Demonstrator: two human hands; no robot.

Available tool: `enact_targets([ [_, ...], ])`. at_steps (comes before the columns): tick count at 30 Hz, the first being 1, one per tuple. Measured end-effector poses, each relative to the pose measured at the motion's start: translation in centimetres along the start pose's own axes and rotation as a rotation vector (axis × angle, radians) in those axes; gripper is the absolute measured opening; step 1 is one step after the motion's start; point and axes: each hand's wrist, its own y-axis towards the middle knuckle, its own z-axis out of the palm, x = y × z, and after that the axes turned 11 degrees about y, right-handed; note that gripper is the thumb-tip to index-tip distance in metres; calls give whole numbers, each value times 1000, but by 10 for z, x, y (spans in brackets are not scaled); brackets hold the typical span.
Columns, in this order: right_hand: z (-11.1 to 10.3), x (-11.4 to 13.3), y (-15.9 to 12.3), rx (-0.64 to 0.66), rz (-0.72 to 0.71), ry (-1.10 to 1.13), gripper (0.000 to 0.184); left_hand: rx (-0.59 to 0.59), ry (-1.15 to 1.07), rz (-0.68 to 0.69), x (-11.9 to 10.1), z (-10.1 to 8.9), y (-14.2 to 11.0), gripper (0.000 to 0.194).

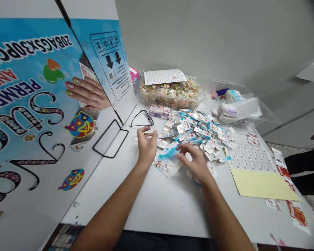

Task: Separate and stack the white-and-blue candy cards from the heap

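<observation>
My left hand (147, 146) is raised just left of a fanned stack of flat white-and-blue cartons (167, 162). Its fingers are half bent, with a gap between thumb and forefinger and nothing between them. Over the right side of that stack is my right hand (195, 160), fingers curved and apart, slightly blurred; whether its fingertips touch the cartons I cannot tell. Behind both hands spreads a heap of small white-and-blue boxes (199, 129), some with open flaps. More cartons lie partly hidden under my right hand.
A large printed carton (94, 87) walls off the left. Eyeglasses (141, 118) and a black wire frame (110, 138) lie beside it. Behind the heap stand a clear tub of colourful packets (170, 92) and another clear bin (238, 108). Sticker sheets (251, 157) and yellow paper (267, 183) are right.
</observation>
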Motion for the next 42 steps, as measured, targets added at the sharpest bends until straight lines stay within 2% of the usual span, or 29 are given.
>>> enact_targets([
  [2, 16, 2, -7, 224, -79, -372, 38, 10, -16, -60, 3, -1, 4, 25],
  [3, 25, 2, -10, 290, -94, -533, 45, 16, -20, -81, 4, -1, 5, 24],
  [6, 45, -8, -15, 337, -58, -877, 53, 13, -20, -103, 6, -1, 7, 22],
  [9, 52, -18, -16, 307, 19, -994, 48, 6, -9, -109, 5, 0, 5, 21],
  [12, 49, -20, -15, 266, 32, -947, 46, 11, -9, -117, 5, 0, 4, 21],
  [15, 44, -16, -14, 208, -12, -807, 46, 8, -4, -126, 6, 0, 5, 21],
  [18, 37, -12, -12, 16, -40, -573, 48, 29, -64, -120, 4, 0, 5, 22],
  [20, 32, -10, -11, -190, -52, -398, 49, 153, -153, -86, 2, 1, 2, 27],
  [22, 29, -9, -10, -333, -64, -233, 43, 431, -240, -42, -3, 2, -6, 37],
  [23, 28, -9, -11, -342, -66, -167, 37, 604, -274, -32, -6, 3, -11, 42],
  [25, 28, -9, -13, -263, -96, -120, 25, 886, -332, -54, -11, 4, -21, 47],
  [27, 28, -8, -16, -128, -214, -228, 15, 1009, -390, -102, -14, 5, -28, 43],
  [29, 29, -8, -19, -65, -380, -389, 15, 1009, -414, -111, -14, 4, -30, 37],
  [31, 30, -6, -21, -130, -471, -482, 20, 943, -364, -66, -13, 3, -29, 33],
  [34, 28, -2, -20, -293, -457, -495, 29, 920, -206, -5, -10, 2, -29, 35],
  [36, 27, 2, -18, -263, -446, -499, 40, 987, -188, -11, -10, 1, -32, 41],
  [38, 25, 6, -16, -171, -426, -483, 47, 1062, -233, -39, -11, 1, -35, 48],
  [40, 23, 7, -16, -138, -376, -406, 45, 1103, -281, -72, -12, 2, -38, 49],
  [42, 20, 7, -16, -184, -359, -298, 34, 1131, -324, -111, -14, 3, -40, 50],
])
